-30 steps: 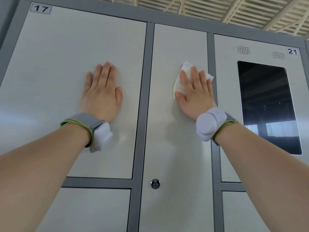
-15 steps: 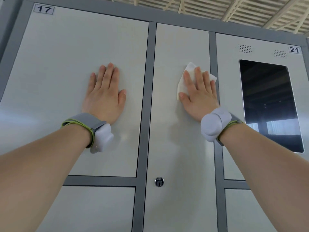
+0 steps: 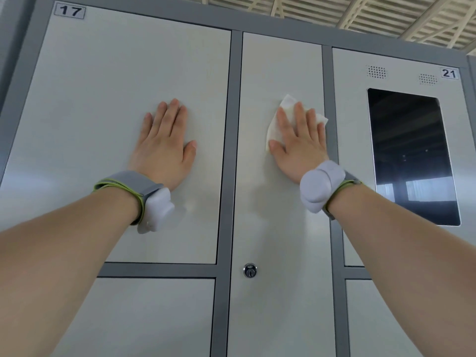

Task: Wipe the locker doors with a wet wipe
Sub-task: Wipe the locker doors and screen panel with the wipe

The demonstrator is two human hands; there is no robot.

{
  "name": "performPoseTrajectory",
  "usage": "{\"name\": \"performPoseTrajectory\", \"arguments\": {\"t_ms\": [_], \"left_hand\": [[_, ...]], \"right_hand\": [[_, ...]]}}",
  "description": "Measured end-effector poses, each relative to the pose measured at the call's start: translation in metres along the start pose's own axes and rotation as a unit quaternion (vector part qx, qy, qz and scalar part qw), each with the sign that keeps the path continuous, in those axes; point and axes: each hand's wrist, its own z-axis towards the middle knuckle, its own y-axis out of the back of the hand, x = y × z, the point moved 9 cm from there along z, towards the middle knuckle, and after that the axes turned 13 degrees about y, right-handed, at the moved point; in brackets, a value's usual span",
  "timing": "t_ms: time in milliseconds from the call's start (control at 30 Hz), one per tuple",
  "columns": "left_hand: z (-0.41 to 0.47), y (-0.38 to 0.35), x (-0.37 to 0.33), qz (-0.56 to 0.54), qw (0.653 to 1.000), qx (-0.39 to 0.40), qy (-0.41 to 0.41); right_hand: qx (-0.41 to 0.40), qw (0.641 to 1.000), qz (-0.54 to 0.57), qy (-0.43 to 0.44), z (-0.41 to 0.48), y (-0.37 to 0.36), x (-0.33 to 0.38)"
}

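Head view: door 17 (image 3: 103, 99), the largest panel, carries the left hand (image 3: 164, 148), laid flat with fingers straight. The narrow centre door (image 3: 280, 228) carries the right hand (image 3: 300, 148), fingers straight, pressing the wet wipe (image 3: 277, 124) flat against its upper part. The hands are well apart, with a grey frame post (image 3: 230, 150) between them. The lock cylinder (image 3: 249, 270) sits lower on the centre door.

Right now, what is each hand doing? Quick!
Left hand: open, flat on door 17, holding nothing.
Right hand: open, pressing the wipe on the middle door.
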Motion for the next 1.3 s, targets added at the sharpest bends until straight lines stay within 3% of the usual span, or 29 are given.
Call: {"name": "performPoseTrajectory", "arguments": {"t_ms": [200,267,433,733,1000,1300], "left_hand": [[-0.005,-0.002,0.002,0.001,1.0,0.008,-0.009],[-0.007,-0.003,0.003,0.0,1.0,0.014,-0.013],[-0.013,-0.004,0.006,-0.009,0.999,0.013,-0.035],[-0.022,-0.005,0.008,-0.008,0.999,0.007,-0.046],[-0.028,-0.004,0.007,-0.009,0.998,0.004,-0.055],[-0.032,-0.005,0.008,-0.014,0.999,0.01,-0.041]], "right_hand": [[0.023,0.989,-0.03,0.145,-0.026,-0.013,0.046],[0.022,0.99,-0.032,0.133,-0.022,-0.011,0.038],[0.021,1.0,0.014,-0.018,0.007,-0.001,0.013],[0.027,0.985,-0.036,0.166,-0.025,-0.013,0.068],[0.037,0.997,-0.033,0.055,0.019,-0.003,0.046],[0.042,0.971,-0.059,0.228,-0.031,-0.02,0.084]]}}
